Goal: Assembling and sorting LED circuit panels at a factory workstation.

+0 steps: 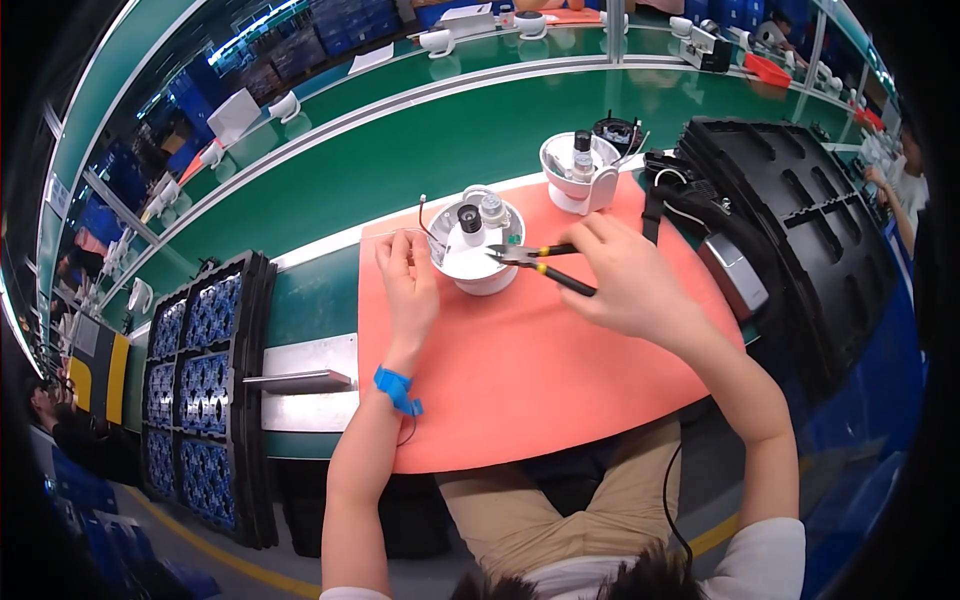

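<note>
A white round camera housing (483, 281) stands open on the salmon-coloured mat (520, 370), with a black lens barrel and a clear-and-silver round part inside. My right hand (630, 275) grips a pair of cutting pliers (555, 262) with black and yellow handles. Their jaws reach over the right side of the housing. Beside its left rim is my left hand (408, 285), fingers pinched together at a thin white strand; a blue strap (398, 390) circles that wrist. A dark cable with a white plug rises from the housing near these fingers.
Behind to the right sits a second open white camera housing (570, 190) with a black lens. Black trays (800, 220) and a silver-and-black device (735, 275) flank the mat's right; trays of blue circuit boards (208, 390) stand left. Another person (895, 190) works at far right.
</note>
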`<state>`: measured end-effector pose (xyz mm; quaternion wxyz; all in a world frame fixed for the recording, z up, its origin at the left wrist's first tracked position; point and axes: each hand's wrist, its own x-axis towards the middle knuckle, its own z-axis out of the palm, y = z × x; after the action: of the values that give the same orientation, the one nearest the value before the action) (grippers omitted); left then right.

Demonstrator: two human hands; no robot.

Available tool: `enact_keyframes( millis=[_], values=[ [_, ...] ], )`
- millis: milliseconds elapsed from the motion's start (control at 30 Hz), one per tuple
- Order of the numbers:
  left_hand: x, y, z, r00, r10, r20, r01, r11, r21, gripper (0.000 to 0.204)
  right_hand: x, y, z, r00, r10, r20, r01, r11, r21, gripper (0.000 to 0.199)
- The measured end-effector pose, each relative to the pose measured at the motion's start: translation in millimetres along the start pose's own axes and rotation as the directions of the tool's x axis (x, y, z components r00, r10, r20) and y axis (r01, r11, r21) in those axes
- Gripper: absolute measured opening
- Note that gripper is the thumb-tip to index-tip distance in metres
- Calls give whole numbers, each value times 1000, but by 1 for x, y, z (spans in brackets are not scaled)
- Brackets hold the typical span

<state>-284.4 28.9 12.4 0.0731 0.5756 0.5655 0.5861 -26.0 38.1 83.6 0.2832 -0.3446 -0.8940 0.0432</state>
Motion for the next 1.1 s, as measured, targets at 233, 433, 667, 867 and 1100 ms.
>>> enact_keyframes(
  millis=[233,433,667,867,1100],
  values=[
    [2,-1,-3,998,44,-36,-45,998,-36,20,38,-26,35,975,-191,-117,129,904,-407,28],
    [2,0,0,999,40,-29,-43,993,-113,20,48,-31,46,972,-209,-103,141,879,-455,18],
    [3,0,-2,998,49,-41,-52,995,-80,20,58,-34,46,977,-200,-68,137,846,-515,15],
    [2,2,-1,997,61,-39,-65,994,-93,20,58,-34,49,985,-167,-39,126,856,-501,16],
    [2,0,-2,999,18,-29,-21,995,-100,21,57,-31,51,991,-134,-22,112,897,-427,19]
  ],
)
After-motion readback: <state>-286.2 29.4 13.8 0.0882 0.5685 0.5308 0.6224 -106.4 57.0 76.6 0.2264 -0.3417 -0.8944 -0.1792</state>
